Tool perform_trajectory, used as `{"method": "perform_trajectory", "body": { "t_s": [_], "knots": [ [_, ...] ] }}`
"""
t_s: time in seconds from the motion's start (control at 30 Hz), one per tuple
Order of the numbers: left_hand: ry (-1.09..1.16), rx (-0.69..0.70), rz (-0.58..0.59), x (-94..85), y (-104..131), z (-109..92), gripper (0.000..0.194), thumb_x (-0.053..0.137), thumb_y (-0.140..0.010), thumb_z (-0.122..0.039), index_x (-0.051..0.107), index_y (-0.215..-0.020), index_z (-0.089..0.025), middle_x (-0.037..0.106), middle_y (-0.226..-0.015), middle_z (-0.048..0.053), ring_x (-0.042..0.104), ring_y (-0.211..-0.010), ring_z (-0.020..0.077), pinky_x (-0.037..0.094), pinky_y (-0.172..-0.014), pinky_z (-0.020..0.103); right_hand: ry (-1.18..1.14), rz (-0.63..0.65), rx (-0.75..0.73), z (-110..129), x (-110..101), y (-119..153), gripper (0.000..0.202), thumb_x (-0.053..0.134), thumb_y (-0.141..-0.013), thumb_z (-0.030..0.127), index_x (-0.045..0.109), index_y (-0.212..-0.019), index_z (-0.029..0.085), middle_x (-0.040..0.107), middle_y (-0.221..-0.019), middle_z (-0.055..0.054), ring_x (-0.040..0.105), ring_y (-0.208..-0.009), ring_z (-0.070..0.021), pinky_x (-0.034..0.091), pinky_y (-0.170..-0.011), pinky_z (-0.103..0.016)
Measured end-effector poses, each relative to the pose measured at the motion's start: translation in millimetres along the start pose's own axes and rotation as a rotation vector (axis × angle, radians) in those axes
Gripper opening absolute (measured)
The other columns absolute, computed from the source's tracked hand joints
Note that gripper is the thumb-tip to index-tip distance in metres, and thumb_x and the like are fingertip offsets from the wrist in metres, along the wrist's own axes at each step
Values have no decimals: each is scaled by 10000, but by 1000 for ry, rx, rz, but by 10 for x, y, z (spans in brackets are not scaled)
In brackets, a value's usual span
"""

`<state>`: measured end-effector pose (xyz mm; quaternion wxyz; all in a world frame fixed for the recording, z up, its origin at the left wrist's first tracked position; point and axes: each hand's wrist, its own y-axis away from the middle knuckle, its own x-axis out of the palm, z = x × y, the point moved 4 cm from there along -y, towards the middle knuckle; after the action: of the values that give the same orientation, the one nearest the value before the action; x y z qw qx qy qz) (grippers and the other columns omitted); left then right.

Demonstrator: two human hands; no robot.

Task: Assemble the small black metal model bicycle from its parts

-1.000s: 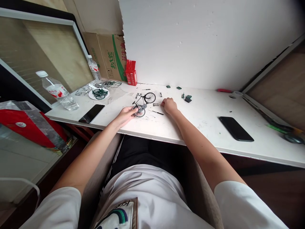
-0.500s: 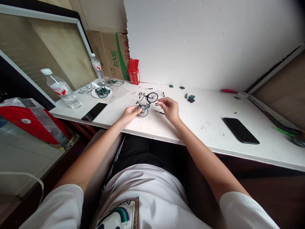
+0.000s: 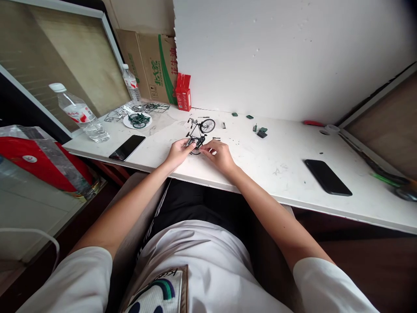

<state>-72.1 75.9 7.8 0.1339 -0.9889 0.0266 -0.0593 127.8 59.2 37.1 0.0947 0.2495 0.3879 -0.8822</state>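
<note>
The small bike (image 3: 200, 139) is held between the hands, near the front edge of the white table (image 3: 260, 169). The bike's back part is gripped by the left hand (image 3: 177, 153), so the back wheel (image 3: 196, 151) is partly hidden. The right hand (image 3: 220, 154) is brought up beside that wheel; whether anything is pinched in its fingertips cannot be told. The front wheel (image 3: 207, 126) is left uncovered, round and thin, with fine spokes. A tiny dark piece (image 3: 216, 138) by the right hand is hard to make out. Green parts (image 3: 138, 121) are heaped on a round white plate (image 3: 125, 123), all tangled. A shiny red bag (image 3: 16, 156) is cut off at the left.
</note>
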Motion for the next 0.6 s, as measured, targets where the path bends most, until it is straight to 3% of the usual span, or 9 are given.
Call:
{"method": "perform_trajectory", "body": {
  "t_s": [0.23,0.6],
  "knots": [
    [-7,-9,5,25,31,-23,502,973,-782,-465,809,-1100,-113,819,-1178,166,749,-1088,277,547,-1047,382,29,16,60,12,-6,-5,325,713,-1082,508,852,-1018,222,825,-1025,-116,753,-936,-254,645,-821,-386],
    [-41,17,-30,40,21,23,508,970,-768,-470,781,-1095,-130,822,-1143,150,755,-1029,264,572,-997,379,148,48,32,58,10,1,335,654,-1127,468,863,-1065,213,811,-1052,-124,736,-897,-249,603,-861,-379]
  ]
}}
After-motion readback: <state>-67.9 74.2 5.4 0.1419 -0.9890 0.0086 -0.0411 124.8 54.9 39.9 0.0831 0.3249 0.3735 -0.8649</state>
